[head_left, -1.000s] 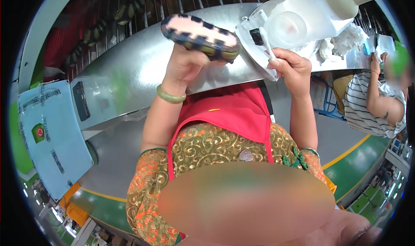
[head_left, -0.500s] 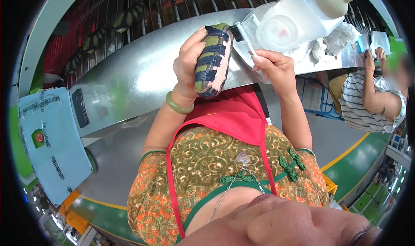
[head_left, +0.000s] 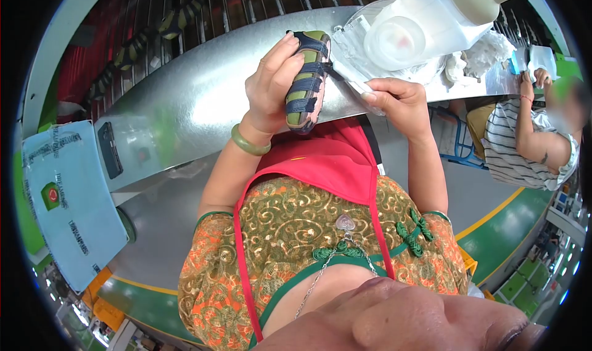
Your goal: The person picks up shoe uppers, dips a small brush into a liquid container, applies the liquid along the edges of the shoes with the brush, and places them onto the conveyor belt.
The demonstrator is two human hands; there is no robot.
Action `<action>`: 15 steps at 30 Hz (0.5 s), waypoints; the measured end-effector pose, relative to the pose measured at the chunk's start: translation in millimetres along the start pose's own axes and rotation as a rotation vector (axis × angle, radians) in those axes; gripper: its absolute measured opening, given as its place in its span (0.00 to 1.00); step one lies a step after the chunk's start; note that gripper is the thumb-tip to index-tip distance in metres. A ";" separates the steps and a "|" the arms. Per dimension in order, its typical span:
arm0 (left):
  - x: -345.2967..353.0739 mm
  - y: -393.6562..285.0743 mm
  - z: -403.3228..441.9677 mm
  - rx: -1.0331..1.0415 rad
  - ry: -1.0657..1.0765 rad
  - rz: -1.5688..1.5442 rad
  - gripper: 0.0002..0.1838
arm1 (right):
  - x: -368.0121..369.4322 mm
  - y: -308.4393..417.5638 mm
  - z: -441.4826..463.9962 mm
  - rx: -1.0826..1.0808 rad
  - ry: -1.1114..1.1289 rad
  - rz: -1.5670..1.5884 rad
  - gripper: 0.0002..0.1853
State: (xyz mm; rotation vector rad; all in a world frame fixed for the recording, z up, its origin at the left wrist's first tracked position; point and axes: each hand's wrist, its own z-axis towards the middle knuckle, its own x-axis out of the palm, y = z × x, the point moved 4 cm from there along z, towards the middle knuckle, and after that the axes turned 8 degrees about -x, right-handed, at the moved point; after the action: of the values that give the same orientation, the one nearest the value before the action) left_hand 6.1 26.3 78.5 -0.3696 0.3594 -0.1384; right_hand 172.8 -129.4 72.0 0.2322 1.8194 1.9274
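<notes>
In my left hand [head_left: 271, 82], fingers wrapped round its side, is a sandal upper [head_left: 303, 101] with navy and olive straps and a pinkish lower edge. It is held tilted above the metal table. My right hand [head_left: 398, 104] pinches a small white-handled brush [head_left: 353, 84] between thumb and fingers. The brush's dark bristles meet the sandal's right edge.
A metal ledge [head_left: 203, 82] runs under my hands, with a slatted conveyor [head_left: 231, 8] carrying several similar sandals behind it. A clear plastic bottle [head_left: 425, 21] stands at right beside crumpled white material [head_left: 487, 52]. A phone [head_left: 111, 150] lies at left near a blue box [head_left: 74, 209]. Another person [head_left: 524, 132] works at far right.
The sandal has turned slightly and now shows less of its pink edge. The brush has moved down from above the table to touch the sandal's side.
</notes>
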 end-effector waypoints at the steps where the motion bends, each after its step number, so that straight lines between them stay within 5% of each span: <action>1: 1.4 0.8 -1.8 -0.004 -0.001 0.000 0.29 | 0.6 -0.2 -0.3 0.003 0.003 -0.002 0.10; 15: 1.9 12.7 -7.2 -0.023 -0.014 -0.027 0.28 | 14.1 6.0 -4.5 0.042 -0.091 0.107 0.10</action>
State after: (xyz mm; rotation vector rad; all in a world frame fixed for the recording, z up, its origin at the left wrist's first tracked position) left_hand 6.2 35.3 66.8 -0.3983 0.3424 -0.1579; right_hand 157.3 -127.1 74.6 0.4322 1.8227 1.9184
